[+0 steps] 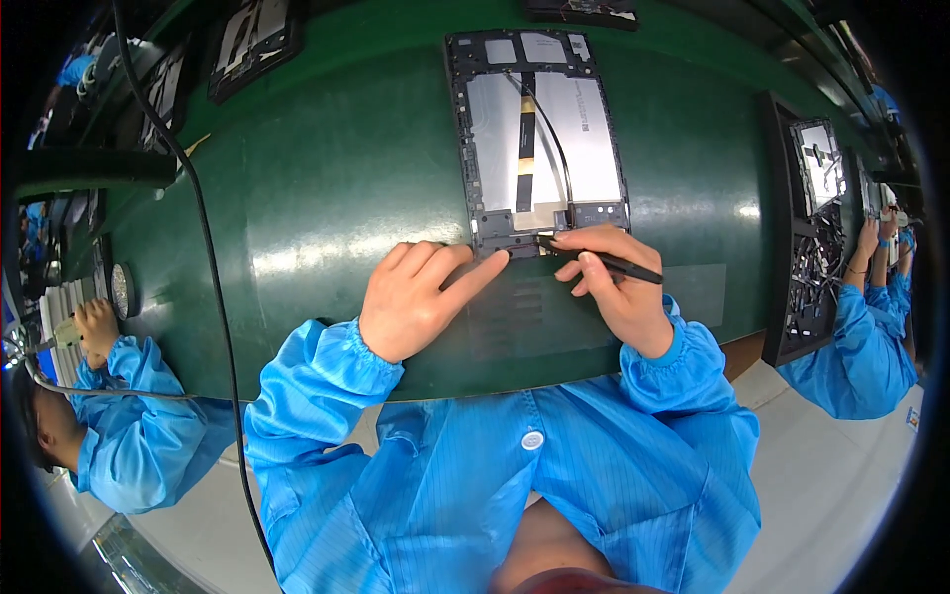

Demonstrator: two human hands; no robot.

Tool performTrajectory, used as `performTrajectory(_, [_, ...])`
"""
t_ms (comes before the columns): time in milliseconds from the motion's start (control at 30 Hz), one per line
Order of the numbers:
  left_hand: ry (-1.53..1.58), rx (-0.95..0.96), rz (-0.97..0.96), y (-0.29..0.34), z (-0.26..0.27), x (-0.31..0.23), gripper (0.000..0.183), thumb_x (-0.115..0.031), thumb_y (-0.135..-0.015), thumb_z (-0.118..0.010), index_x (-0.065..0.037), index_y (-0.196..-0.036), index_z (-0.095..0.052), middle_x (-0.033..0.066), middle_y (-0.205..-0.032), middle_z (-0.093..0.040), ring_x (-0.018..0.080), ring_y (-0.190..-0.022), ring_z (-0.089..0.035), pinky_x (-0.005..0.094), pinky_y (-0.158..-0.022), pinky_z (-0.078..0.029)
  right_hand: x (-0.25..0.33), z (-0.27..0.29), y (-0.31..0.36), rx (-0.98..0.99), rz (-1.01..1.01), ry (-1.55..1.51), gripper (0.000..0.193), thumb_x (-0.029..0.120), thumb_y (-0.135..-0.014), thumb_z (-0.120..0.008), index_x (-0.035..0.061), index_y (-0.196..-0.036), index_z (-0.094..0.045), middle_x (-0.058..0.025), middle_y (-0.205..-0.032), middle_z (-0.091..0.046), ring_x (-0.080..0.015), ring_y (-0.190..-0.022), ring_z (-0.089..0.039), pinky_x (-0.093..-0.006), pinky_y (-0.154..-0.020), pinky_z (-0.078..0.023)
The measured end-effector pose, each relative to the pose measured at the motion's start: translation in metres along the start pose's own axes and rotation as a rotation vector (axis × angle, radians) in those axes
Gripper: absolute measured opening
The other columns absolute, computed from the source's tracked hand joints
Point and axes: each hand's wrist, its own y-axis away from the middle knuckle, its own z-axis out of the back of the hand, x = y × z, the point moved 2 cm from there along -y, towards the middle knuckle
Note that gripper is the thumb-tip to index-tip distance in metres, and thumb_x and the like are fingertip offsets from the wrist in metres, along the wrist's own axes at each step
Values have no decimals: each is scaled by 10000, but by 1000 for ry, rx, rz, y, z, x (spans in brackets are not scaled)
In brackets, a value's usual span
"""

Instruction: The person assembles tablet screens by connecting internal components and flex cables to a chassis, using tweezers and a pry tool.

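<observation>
An opened tablet (594,139) lies on the green work table with its inside up. It has a black frame, silver metal panels, a black flat cable (526,134) down the middle and a thin black wire (564,158) curving beside that. My left hand (416,297) holds nothing; its index finger stretches out to the tablet's near edge and touches it, the other fingers loosely bent. Between the fingers of my right hand (623,292) are slim black tweezers (633,269), their front end at the small parts along the same near edge. My fingers partly cover that tip.
On the right stands a black tray (782,327) holding another tablet part and many small dark pieces. More tablet frames (255,45) lie at the far side. A black cable (203,218) hangs across the left. Co-workers in blue sit at both sides, one hand (96,327) near a round container (122,290).
</observation>
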Motion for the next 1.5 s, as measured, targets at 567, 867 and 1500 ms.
performTrajectory(567, [6, -34, -42, 6, -9, -10, 452, -90, -708, -703, -150, -1154, -745, 11, -977, -669, 192, -825, -621, 321, -702, -474, -3, -9, 1, 283, 194, 54, 232, 35, -985, -593, -19, -1196, -672, -151, -1104, -719, -195, -887, -734, -287, -758, -594])
performTrajectory(867, [223, 32, -259, 36, -13, -39, 384, -129, -731, -761, -159, -1113, -742, 39, -1129, -686, 206, -964, -658, 338, -801, -513, -20, 5, 35, 328, -34, -73, 211, 17, -998, -542, -26, -1154, -677, -117, -998, -703, -140, -754, -694, -251, -644, -562])
performTrajectory(1500, [122, 179, -274, 36, -20, -45, 385, -152, -791, -667, -227, -1165, -724, 29, -1254, -639, 192, -1127, -602, 336, -954, -475, -24, -6, 30, 258, 21, -21, 112, 92, -950, -693, 9, -957, -618, -66, -854, -678, -126, -704, -668, -269, -601, -506])
